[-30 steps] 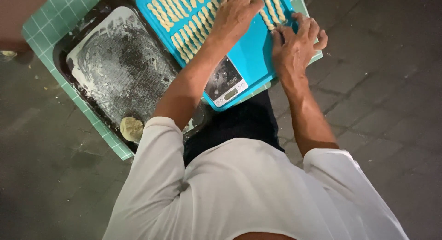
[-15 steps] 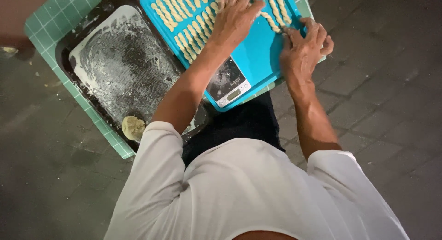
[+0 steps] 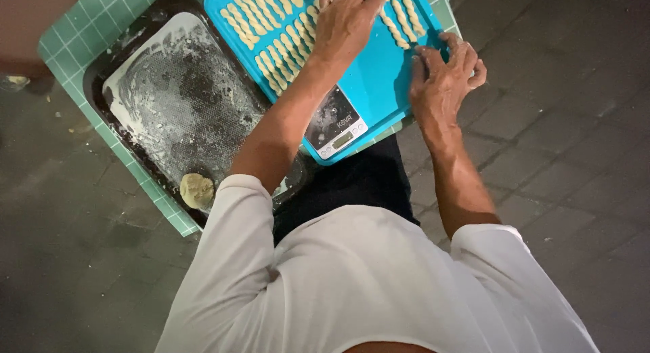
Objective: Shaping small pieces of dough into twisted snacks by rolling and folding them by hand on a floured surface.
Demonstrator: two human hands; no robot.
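Observation:
A blue tray [image 3: 379, 89] lies on a green tiled table [image 3: 68, 38] and carries rows of pale twisted dough sticks [image 3: 271, 38]. My left hand [image 3: 345, 21] rests palm down on the sticks near the tray's far end, fingers spread and partly cut off by the frame edge. My right hand [image 3: 443, 75] sits at the tray's right edge, thumb on top of the tray and fingers curled around its rim. A small digital scale [image 3: 336, 126] sits on the tray's near corner, between my forearms.
Left of the blue tray is a dark baking tray [image 3: 101, 89] holding a floured white mat [image 3: 176, 102]. A round lump of dough [image 3: 196, 190] lies at its near corner. Dark paving stones [image 3: 575, 156] surround the table.
My right hand has slid slightly toward the tray's right edge. My left hand has stayed on the dough sticks.

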